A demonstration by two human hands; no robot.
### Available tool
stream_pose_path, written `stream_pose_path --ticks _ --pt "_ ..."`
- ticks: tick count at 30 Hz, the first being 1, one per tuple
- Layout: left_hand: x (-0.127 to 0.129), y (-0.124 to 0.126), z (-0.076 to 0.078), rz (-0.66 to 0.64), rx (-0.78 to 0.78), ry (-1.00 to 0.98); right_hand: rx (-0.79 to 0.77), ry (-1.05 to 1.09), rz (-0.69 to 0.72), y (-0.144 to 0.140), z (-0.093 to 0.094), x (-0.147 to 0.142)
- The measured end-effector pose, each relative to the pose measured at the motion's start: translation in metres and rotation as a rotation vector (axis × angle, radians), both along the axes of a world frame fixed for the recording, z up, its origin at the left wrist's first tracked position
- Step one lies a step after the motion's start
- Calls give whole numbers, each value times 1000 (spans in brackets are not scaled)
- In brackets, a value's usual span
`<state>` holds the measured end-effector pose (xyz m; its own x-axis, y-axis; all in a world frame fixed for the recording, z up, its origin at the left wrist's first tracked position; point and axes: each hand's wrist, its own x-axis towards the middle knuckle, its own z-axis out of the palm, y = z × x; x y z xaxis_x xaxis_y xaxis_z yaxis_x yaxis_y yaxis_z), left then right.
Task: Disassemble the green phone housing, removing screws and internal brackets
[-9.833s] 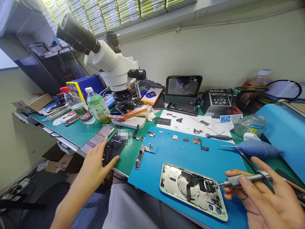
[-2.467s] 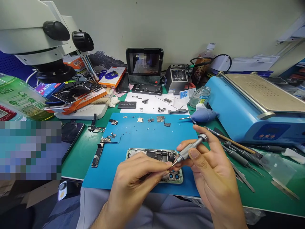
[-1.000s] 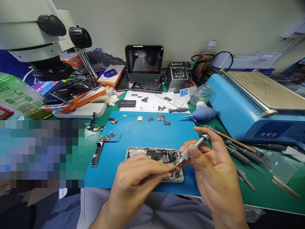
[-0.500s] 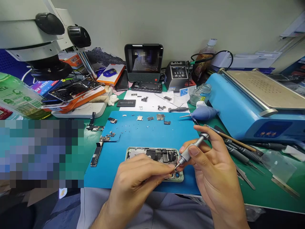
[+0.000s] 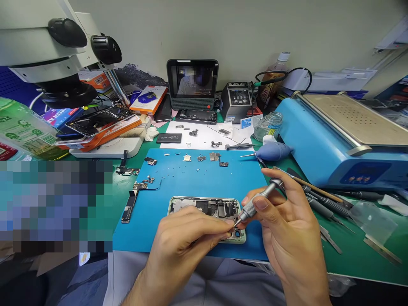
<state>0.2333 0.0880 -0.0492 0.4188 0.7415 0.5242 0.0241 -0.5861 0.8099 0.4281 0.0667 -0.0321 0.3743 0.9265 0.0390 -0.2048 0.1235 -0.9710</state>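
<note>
The opened phone (image 5: 204, 209) lies flat on the blue mat (image 5: 191, 182) at the near edge of the bench (image 5: 350, 250), loose small parts (image 5: 210, 157) lined up farther back on the mat. The right hand (image 5: 287, 229) has its fingers closed around a screwdriver (image 5: 258, 200), tip angled down at the phone's camera end. The left hand (image 5: 185, 242) rests over the phone with thumb and forefinger pinched together beside the tip, possibly on a screw, too small to tell.
</note>
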Motion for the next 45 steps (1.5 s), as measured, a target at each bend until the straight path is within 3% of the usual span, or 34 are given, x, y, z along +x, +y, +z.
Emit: stream_pose_path --ticks 45 --pt "1 0 0 -5 -10 10 -25 -21 -24 -1 -1 0"
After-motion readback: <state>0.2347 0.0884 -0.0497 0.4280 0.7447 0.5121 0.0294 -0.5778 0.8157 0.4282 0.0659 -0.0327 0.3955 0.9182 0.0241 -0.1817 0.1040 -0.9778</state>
